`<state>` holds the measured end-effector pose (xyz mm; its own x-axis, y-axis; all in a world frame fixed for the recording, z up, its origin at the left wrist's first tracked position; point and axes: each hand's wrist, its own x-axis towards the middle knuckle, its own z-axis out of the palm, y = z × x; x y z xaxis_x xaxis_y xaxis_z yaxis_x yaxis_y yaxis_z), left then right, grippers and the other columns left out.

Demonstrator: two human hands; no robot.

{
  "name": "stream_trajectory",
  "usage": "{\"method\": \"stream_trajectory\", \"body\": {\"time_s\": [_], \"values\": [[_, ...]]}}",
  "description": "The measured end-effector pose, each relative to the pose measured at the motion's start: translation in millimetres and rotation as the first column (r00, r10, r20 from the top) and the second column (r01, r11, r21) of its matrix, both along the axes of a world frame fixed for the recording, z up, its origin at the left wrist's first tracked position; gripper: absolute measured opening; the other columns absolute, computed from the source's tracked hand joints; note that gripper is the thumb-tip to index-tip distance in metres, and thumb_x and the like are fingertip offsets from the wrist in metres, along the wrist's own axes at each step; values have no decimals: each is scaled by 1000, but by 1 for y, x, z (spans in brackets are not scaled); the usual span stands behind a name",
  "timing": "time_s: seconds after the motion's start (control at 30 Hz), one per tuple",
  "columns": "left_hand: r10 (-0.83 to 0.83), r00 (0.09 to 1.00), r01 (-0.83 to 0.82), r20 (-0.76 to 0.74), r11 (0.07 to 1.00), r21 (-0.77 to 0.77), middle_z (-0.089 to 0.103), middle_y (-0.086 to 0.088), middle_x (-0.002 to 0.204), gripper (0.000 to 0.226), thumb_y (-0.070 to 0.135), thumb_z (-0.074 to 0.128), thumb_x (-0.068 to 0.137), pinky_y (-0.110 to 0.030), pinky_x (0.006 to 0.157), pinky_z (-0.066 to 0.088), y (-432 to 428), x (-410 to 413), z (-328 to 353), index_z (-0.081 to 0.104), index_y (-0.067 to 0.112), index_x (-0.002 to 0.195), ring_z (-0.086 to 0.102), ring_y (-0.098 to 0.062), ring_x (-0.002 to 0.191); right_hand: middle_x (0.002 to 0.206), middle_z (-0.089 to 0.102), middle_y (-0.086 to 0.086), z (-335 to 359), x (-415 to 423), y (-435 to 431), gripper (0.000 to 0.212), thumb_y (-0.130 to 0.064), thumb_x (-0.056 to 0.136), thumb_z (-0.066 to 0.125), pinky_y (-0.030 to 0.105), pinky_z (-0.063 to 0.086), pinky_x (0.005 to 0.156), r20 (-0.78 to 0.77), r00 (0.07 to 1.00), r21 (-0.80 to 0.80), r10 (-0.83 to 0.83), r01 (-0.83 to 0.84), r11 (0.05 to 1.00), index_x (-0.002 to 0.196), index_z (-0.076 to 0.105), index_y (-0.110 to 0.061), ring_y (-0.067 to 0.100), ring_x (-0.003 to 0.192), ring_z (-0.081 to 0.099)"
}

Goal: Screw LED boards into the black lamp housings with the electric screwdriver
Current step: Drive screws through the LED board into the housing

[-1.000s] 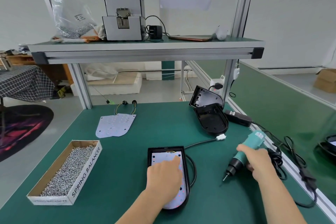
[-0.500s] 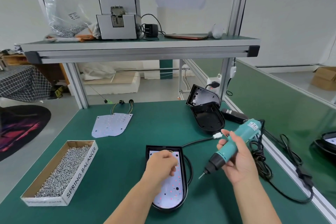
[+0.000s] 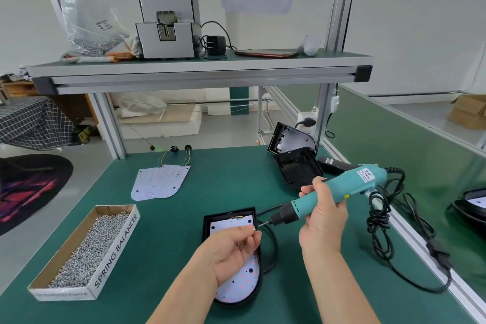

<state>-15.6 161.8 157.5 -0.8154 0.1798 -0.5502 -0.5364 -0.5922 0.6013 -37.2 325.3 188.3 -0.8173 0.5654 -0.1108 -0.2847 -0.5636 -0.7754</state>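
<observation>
The LED board [image 3: 236, 287] lies in the black housing [image 3: 206, 221], directly beneath the left hand [image 3: 231, 247], whose curled fingers pinch a screw [image 3: 253, 229] (tiny, barely visible) just off the bit. The right hand [image 3: 323, 221] grips the screwdriver [image 3: 349, 184], which is tilted with its bit toward the left fingertips. Left of the left hand, a cardboard box [image 3: 115, 242] holds loose screws [image 3: 86, 250]. Beyond the left hand lie spare boards [image 3: 160, 179]; beyond the right hand, empty housings [image 3: 297, 168].

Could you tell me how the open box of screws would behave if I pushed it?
The box looks well filled with metal screws, so it is probably heavy and should slide rather than tip. Its thin open cardboard walls may flex and spill some.
</observation>
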Motion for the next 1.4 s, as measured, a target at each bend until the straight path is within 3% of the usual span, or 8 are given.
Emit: {"method": "stream_trajectory", "body": {"time_s": [0.2, 0.33, 0.53, 0.8, 1.03, 1.4], "values": [[-9, 1000, 10, -8, 1000, 27, 67, -19, 76, 4, -10, 60, 92, -20, 45, 54, 7, 7, 0, 63, -11, 91, 65, -21, 58, 61, 64, -1, 7, 0, -4, 17, -23, 72, 72, 27, 50, 63, -35, 996, 13, -86, 87, 996, 86, 62, -20, 13, 58, 61], [-11, 1000, 11, -6, 1000, 22, 66, -17, 71, 6, -6, 59, 94, -20, 44, 52, 8, 10, 0, 64, -9, 91, 63, -19, 54, 61, 64, -7, 8, 0, -8, 13, -14, 79, 70, 24, 52, 61, -64, 994, 34, -93, 95, 995, 89, 65, -20, 12, 57, 60], [-6, 1000, 7, -11, 996, 92, 66, -18, 73, 6, -9, 56, 93, -18, 43, 51, 4, 11, 0, 61, -8, 91, 62, -17, 55, 61, 63, -2, 10, 0, -9, 15, -20, 73, 71, 21, 51, 58, -57, 994, 33, -97, 99, 995, 86, 64, -22, 13, 57, 60], [30, 999, -25, -33, 992, 126, 66, -21, 75, 9, -13, 53, 92, -18, 43, 51, 2, 10, 0, 61, -10, 89, 63, -20, 56, 63, 63, -1, 9, 2, -12, 14, -12, 81, 71, 25, 52, 62, -48, 995, 28, -87, 89, 996, 89, 62, -20, 13, 58, 61], [55, 995, -50, -77, 996, 76, 67, -20, 73, 18, -15, 52, 93, -18, 47, 54, 1, 12, 4, 62, -8, 81, 63, -19, 56, 63, 63, 1, 13, 4, -12, 17, -19, 75, 71, 31, 50, 69, -49, 995, 12, -91, 92, 996, 90, 61, -20, 13, 59, 60], [70, 990, -67, -119, 997, 27, 69, -21, 78, 8, -14, 58, 90, -19, 51, 56, 0, 19, 5, 63, -8, 89, 66, -19, 60, 63, 63, 0, 14, 9, -15, 17, -22, 74, 71, 33, 49, 70, -36, 996, 33, -82, 83, 996, 87, 60, -21, 13, 61, 61]]}}
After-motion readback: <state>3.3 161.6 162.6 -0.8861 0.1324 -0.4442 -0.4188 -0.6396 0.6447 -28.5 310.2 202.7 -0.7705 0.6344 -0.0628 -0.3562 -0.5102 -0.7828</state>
